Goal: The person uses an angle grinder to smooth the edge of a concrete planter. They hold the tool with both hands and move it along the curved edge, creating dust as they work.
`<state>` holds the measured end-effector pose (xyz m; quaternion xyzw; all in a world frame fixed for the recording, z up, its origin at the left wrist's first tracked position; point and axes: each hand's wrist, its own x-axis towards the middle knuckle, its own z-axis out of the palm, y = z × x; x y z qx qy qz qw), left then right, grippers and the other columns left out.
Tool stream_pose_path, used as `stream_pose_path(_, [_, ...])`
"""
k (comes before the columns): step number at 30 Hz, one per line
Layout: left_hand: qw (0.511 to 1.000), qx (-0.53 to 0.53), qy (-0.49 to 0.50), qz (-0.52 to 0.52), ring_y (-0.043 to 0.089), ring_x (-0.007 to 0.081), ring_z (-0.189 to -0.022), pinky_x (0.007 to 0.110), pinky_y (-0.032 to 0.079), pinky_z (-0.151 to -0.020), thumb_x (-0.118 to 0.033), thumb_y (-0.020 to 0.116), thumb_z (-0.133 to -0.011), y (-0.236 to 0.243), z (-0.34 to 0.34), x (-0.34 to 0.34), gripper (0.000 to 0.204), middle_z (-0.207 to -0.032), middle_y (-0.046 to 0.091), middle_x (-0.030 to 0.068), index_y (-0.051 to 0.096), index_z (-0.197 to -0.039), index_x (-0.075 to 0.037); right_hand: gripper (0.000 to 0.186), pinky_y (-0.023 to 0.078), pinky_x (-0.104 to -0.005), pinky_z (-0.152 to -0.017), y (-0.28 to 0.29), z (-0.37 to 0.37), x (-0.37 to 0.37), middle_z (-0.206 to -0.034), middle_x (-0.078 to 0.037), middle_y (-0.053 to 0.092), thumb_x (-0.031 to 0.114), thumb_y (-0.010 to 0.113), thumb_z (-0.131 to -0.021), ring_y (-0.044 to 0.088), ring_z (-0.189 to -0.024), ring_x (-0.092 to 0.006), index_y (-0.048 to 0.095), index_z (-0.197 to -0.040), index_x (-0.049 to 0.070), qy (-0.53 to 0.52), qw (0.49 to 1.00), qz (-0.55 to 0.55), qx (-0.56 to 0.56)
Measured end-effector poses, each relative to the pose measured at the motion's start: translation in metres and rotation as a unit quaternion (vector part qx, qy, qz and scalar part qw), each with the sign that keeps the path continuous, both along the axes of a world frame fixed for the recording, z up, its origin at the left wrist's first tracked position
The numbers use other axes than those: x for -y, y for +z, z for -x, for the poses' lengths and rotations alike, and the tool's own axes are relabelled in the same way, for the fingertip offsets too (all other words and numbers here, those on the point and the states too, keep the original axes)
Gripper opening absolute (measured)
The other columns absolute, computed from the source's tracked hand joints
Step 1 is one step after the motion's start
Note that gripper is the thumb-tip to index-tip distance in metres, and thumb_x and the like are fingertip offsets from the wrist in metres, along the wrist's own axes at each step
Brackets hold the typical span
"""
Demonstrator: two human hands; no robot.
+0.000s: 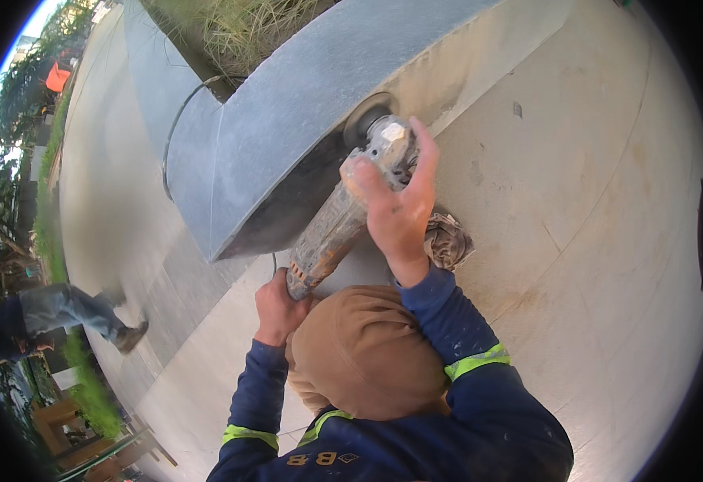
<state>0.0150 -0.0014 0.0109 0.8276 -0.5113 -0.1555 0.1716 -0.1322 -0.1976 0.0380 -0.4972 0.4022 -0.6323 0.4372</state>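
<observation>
While another person's leg and boot (86,315) stretch across the pale paving (600,265) at the far left, a dark cable (176,128) curves along the grey stone block (287,112) that rises beside it. Just below the block's corner, the left hand (277,307) is closed tight around the rear grip of a dusty angle grinder (337,226). The tool slants up to the right, its disc head pressed against the block's shaded face. The right hand (398,210) wraps over the grinder's front, fingers curled across the head. A crumpled rag (448,241) lies just beside that wrist on the paving.
</observation>
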Motion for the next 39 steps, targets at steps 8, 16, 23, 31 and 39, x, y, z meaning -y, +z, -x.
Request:
stream_pose_path(8, [1.0, -0.029, 0.006, -0.004, 0.064, 0.0433, -0.069, 0.048, 0.051, -0.063, -0.016, 0.072, -0.064, -0.01, 0.002, 0.002, 0.029, -0.071, 0.065, 0.0214, 0.059, -0.087, -0.003, 0.071, 0.04, -0.0397, -0.104, -0.011, 0.002, 0.002, -0.132, -0.024, 0.05, 0.019, 0.074, -0.082, 0.051, -0.12, -0.0316, 0.039, -0.139, -0.006, -0.017, 0.998, -0.011, -0.057])
stream_pose_path(16, [1.0, 0.004, -0.007, -0.025, 0.063, 0.0438, -0.069, 0.048, 0.05, -0.061, -0.018, 0.074, -0.064, -0.008, 0.0, 0.009, 0.03, -0.071, 0.064, 0.0219, 0.058, -0.084, -0.003, 0.071, 0.041, -0.0392, -0.103, -0.008, 0.004, 0.006, -0.13, -0.023, 0.05, 0.016, 0.074, -0.083, 0.052, -0.118, -0.0311, 0.038, -0.14, -0.007, -0.012, 0.998, -0.056, -0.016])
stream_pose_path(23, [1.0, -0.02, 0.013, 0.014, 0.063, 0.0435, -0.069, 0.048, 0.05, -0.061, -0.019, 0.073, -0.065, -0.007, 0.001, -0.008, 0.03, -0.072, 0.065, 0.0218, 0.058, -0.085, -0.002, 0.072, 0.04, -0.039, -0.104, -0.007, -0.001, -0.009, -0.132, -0.023, 0.048, 0.017, 0.073, -0.084, 0.049, -0.121, -0.0299, 0.036, -0.141, -0.006, 0.032, 0.999, -0.039, -0.005])
stream_pose_path(31, [0.999, -0.012, -0.015, -0.029, 0.063, 0.0435, -0.07, 0.048, 0.051, -0.061, -0.02, 0.074, -0.067, -0.006, 0.006, 0.001, 0.032, -0.073, 0.065, 0.0218, 0.059, -0.089, -0.002, 0.071, 0.04, -0.039, -0.104, -0.023, 0.007, 0.004, -0.131, -0.023, 0.05, 0.017, 0.074, -0.084, 0.051, -0.12, -0.0305, 0.038, -0.14, -0.006, 0.001, 0.997, -0.06, -0.043])
stream_pose_path(39, [1.0, -0.015, 0.004, -0.022, 0.063, 0.0444, -0.07, 0.049, 0.05, -0.061, -0.02, 0.073, -0.067, 0.001, 0.012, 0.014, 0.033, -0.073, 0.064, 0.0227, 0.059, -0.091, -0.002, 0.071, 0.04, -0.0389, -0.104, 0.001, 0.011, 0.016, -0.13, -0.023, 0.051, 0.018, 0.075, -0.082, 0.051, -0.12, -0.0304, 0.039, -0.139, -0.006, 0.008, 0.998, -0.056, 0.009])
